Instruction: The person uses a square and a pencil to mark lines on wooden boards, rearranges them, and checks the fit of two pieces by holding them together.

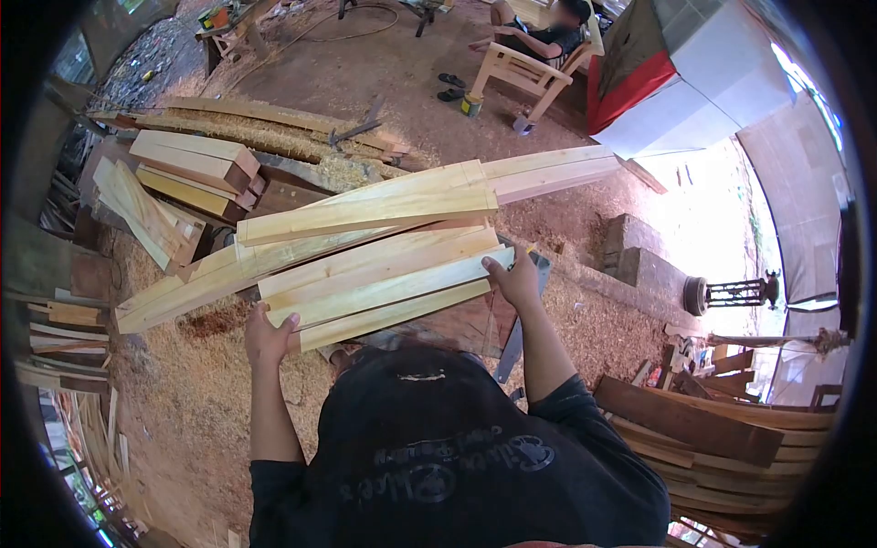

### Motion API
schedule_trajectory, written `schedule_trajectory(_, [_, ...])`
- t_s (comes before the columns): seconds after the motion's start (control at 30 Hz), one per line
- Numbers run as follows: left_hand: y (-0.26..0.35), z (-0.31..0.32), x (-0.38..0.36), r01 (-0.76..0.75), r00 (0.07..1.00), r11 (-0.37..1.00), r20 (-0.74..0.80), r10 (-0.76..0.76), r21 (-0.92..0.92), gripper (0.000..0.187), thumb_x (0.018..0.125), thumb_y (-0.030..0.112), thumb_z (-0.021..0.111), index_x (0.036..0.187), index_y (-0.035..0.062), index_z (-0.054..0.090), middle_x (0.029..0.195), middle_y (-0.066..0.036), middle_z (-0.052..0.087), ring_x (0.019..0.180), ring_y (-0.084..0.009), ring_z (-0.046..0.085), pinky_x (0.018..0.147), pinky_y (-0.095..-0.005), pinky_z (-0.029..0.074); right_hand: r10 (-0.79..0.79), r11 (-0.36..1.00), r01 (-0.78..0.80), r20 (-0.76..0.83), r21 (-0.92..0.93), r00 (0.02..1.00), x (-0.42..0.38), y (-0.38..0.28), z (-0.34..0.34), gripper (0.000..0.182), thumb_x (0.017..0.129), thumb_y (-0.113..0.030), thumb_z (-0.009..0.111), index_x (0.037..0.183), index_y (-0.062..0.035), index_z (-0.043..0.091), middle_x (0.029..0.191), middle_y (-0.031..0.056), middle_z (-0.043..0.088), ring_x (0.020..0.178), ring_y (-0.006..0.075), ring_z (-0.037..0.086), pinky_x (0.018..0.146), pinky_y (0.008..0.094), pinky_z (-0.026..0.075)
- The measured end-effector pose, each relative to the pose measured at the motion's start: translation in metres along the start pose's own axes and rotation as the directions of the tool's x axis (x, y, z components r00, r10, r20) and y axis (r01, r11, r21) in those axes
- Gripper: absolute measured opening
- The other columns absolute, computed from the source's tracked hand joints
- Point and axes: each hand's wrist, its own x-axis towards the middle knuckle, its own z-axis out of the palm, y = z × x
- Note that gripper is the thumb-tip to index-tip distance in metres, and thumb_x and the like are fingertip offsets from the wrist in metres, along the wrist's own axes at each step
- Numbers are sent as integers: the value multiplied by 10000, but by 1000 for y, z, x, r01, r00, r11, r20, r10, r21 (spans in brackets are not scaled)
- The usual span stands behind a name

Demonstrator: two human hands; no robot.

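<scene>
My left hand (268, 336) grips the left end of a pale wooden board (393, 285), its thumb on the near side. At the board's right end my right hand (518, 279) is closed round it, with something small and yellow by the fingers. Nearer my body a second narrow board (393, 317) lies alongside. Just beyond the held board is another board (375, 258), and farther out a thick pale beam (365, 215) rests across long beams (183, 292). Under the boards, a brownish work surface (457, 331) shows at the right.
A handsaw (512, 352) lies at the surface's right edge. Stacked timber blocks (192, 160) stand at the left. A hammer-like tool (354, 132) lies beyond. A person (545, 41) sits on a wooden chair (521, 73). Planks (703, 438) are piled at the right, concrete blocks (635, 251) farther off.
</scene>
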Motion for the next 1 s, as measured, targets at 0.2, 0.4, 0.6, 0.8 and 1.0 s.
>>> schedule_trajectory(0.2, [4,-2,-2,3,1000,1000,0,-3,24,861,761,441,916,1416,-10,587,1396,-260,628,1310,-405,601,1111,-484,481,10,1000,-10,12,8,1000,-5,-13,-8,633,835,-343,868,1302,8,626,1120,239,750,1069,375,730,930,453,556])
schedule_trajectory(0.4, [8,-6,-3,2,1000,999,6,-2,48,831,759,436,918,1390,-4,605,1373,-250,646,1298,-397,611,1091,-481,494,8,1000,-8,15,-15,1000,-2,-6,-4,685,838,-352,870,1338,33,604,1118,244,748,1062,364,734,916,449,561])
schedule_trajectory(0.6, [7,-4,-2,12,1000,1000,7,-12,28,807,760,432,919,1374,6,614,1353,-238,667,1268,-387,637,1064,-476,510,10,1000,-10,26,-12,1000,-2,-8,-6,711,838,-343,876,1361,43,587,1127,244,746,1049,354,738,907,437,567])
schedule_trajectory(0.8, [12,-8,-5,13,1000,1000,6,-13,28,785,761,435,918,1366,27,628,1320,-224,692,1230,-381,666,1037,-469,523,-20,1000,20,14,2,1000,-1,-2,-3,710,840,-341,873,1362,45,585,1130,245,745,1050,356,736,913,436,565])
schedule_trajectory(1.0, [11,-7,-4,20,1000,999,9,-20,41,790,759,445,915,1360,19,631,1332,-224,686,1241,-376,661,1043,-464,520,-50,999,50,-15,-12,999,2,4,1,687,842,-331,872,1350,39,594,1122,241,746,1050,353,737,916,434,565])
